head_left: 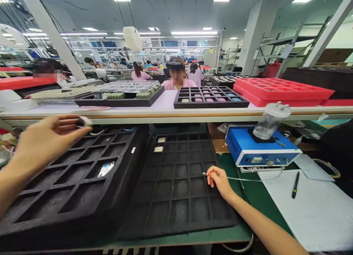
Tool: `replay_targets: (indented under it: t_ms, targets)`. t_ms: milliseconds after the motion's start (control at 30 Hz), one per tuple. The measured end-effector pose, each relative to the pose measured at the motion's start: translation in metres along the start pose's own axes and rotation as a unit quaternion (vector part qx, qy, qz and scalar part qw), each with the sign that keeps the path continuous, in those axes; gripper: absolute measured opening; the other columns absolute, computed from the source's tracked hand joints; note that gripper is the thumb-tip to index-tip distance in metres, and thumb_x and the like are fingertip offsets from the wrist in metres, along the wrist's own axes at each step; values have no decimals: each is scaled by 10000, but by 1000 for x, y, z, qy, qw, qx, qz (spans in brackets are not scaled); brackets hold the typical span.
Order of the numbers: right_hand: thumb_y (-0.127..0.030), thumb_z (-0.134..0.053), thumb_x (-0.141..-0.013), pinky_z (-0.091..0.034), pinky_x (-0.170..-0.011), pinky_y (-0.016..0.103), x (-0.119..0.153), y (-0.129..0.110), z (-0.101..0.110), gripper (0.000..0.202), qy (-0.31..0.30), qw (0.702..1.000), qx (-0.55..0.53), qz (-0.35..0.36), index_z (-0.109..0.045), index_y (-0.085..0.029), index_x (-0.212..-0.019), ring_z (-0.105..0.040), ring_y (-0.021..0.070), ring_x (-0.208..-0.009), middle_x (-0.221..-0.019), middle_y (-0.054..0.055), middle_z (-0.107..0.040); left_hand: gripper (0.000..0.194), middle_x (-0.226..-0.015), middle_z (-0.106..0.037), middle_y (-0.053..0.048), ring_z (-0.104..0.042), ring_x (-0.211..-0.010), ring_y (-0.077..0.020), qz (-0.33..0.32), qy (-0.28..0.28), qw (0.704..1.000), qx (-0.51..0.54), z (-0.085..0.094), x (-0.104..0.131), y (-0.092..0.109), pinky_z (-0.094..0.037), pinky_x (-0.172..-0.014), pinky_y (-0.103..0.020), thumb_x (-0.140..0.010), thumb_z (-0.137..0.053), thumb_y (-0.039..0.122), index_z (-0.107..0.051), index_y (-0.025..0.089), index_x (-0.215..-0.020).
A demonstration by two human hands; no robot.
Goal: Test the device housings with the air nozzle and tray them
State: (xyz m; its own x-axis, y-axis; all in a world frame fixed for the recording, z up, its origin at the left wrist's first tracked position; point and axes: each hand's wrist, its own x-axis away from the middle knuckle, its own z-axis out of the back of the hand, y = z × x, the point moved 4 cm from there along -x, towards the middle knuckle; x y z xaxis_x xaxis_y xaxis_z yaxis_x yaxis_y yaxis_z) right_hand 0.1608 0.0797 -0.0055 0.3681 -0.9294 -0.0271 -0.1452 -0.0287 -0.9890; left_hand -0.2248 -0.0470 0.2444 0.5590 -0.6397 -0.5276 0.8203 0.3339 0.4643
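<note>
Left hand [51, 141]: raised above the deep black foam tray [121, 181], thumb and fingers pinching a small white-and-dark part [87, 121]; blur hides its finer detail. The part is held clear of the tray's dividers, and in the view it sits just below the front edge of the shelf [176, 117], leaving little visible margin above.

Right hand [220, 181]: over the right half of the flat black tray [179, 227], fingers closed in a pinch on a thin nozzle [204, 173] whose tip points left across the compartments. Its hose [245, 179] passes right, over the tray's side edge, and curves up to the front of the blue unit [264, 152].

Clearances: the deep tray's right wall stands higher than the flat tray and lies just beside it, bounding movement on the left. Between flat tray and blue unit, a strip of green tabletop [229, 166] shows. The flat tray's near edge lies close to the tabletop's front edge. Two pale pieces [158, 149] occupy compartments at its far left. Right of the hand, paper [311, 218] carries a pen [295, 185].
</note>
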Motion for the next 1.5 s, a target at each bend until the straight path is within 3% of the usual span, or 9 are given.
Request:
replay_targets:
  t_ms: [133,233,433,600,833,1067,1167,1367,1500]
  targets:
    - [-228,-478,-627,-274,-363,171,-1,-2,0,93,-1,1000,-6,3,-536,-157,-611,-390,60,-320,-412,-36,-533,442,-1053,-652,-14,-618,-937,-185,-138,-177,948,227,-29,129,103,-454,-931,-378,-682,-685,382,-569,245,-1086]
    - [-231,-479,-620,-264,-354,171,-1,-2,0,93,-1,1000,-18,8,-534,-157,-604,-383,59,-310,-405,-35,-532,392,-1098,-643,-44,-604,-1011,-205,-113,-332,855,381,-87,195,140,-458,-934,-346,-695,-701,248,-577,245,-1067]
    - [-223,-491,-631,-269,-353,173,0,-5,4,85,30,998,-43,32,-540,-155,-624,-390,60,-319,-425,-40,-539,477,-1035,-675,-90,-621,-1020,-202,143,-388,607,678,-237,190,135,-415,-968,-349,-724,-693,252,-513,186,-1161]
    - [-224,-517,-676,-303,-382,187,5,-12,6,86,20,995,-60,80,-551,-153,-639,-414,67,-352,-450,-30,-551,495,-1063,-670,-94,-631,-1013,-191,208,-430,523,706,-277,190,117,-397,-990,-328,-767,-655,225,-493,187,-1233]
    - [-218,-513,-741,-315,-405,206,9,-13,4,97,-16,994,-37,102,-554,-156,-677,-421,73,-370,-499,-15,-585,357,-1085,-664,-119,-602,-1034,-204,215,-488,509,675,-271,199,120,-408,-951,-324,-817,-570,213,-585,130,-1163]
    - [-222,-511,-750,-308,-396,209,8,-11,7,107,-1,995,-32,91,-556,-156,-678,-417,76,-372,-493,-14,-578,269,-920,-675,-94,-545,-745,-126,227,-456,602,615,-268,206,120,-372,-568,-209,-809,-564,257,-686,91,-982]
    - [-220,-517,-747,-312,-396,211,8,-11,7,103,3,995,-35,93,-562,-156,-680,-425,81,-380,-494,-13,-577,232,-826,-656,-75,-512,-659,-94,233,-446,609,614,-268,208,118,-362,-524,-190,-803,-592,258,-692,84,-919]
    - [-213,-518,-743,-317,-394,208,8,-10,8,92,8,995,-43,90,-560,-162,-678,-438,84,-389,-499,-14,-577,190,-898,-671,-51,-630,-802,-114,302,-420,567,641,-269,209,115,-485,-815,-236,-706,-671,65,-655,116,-889]
    - [-220,-520,-740,-322,-393,209,7,-9,8,97,8,995,-39,88,-560,-161,-674,-441,85,-388,-494,-12,-577,128,-806,-683,-59,-659,-849,-162,290,-434,581,624,-269,212,115,-496,-836,-264,-684,-705,88,-614,107,-773]
